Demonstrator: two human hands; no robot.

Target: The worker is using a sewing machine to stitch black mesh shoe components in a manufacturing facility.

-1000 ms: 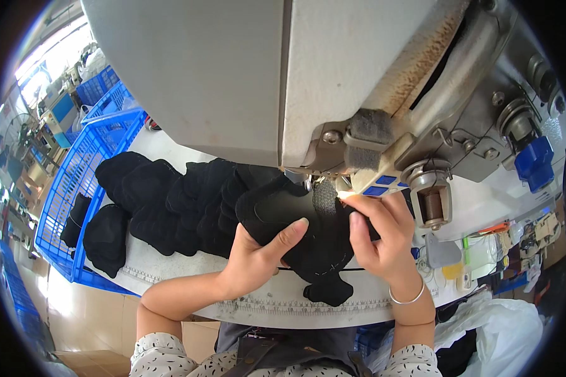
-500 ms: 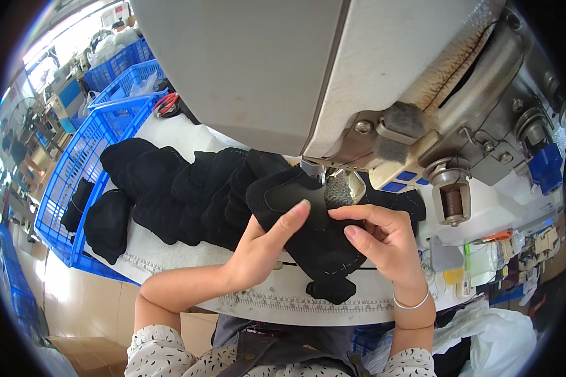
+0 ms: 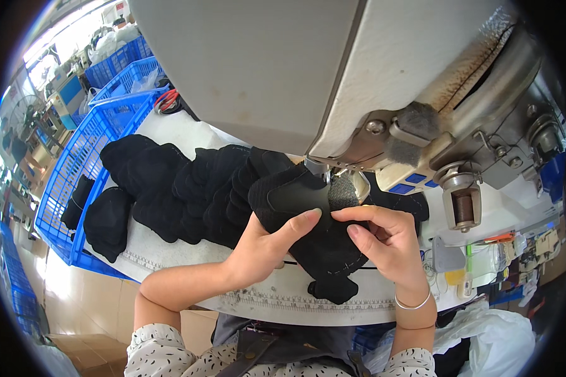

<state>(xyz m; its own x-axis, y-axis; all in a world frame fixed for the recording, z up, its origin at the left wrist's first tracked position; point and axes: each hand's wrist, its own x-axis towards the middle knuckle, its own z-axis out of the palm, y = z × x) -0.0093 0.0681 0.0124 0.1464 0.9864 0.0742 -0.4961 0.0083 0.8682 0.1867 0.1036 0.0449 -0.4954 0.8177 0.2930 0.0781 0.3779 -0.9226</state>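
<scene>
A black fabric piece, with a smooth dark patch on its upper part, lies under the needle area of a sewing machine. My left hand has its thumb pressed on top of this piece, the other fingers hidden beneath. On the right side, my right hand pinches the piece with the index fingertip close to the presser foot, its thumb just below. The two hands nearly meet in front of the needle. To the left, a long overlapping row of similar black fabric pieces runs across the table.
Blue plastic crates stand left of the table, red-handled scissors near its back edge. A curved ruler strip follows the table's front. Thread tension parts hang at right. A white plastic bag sits lower right.
My left thumb has slid right and slightly toward me over the fabric, closer to my right fingertips. The machine appears shifted slightly right in view. My right hand keeps its pinch.
</scene>
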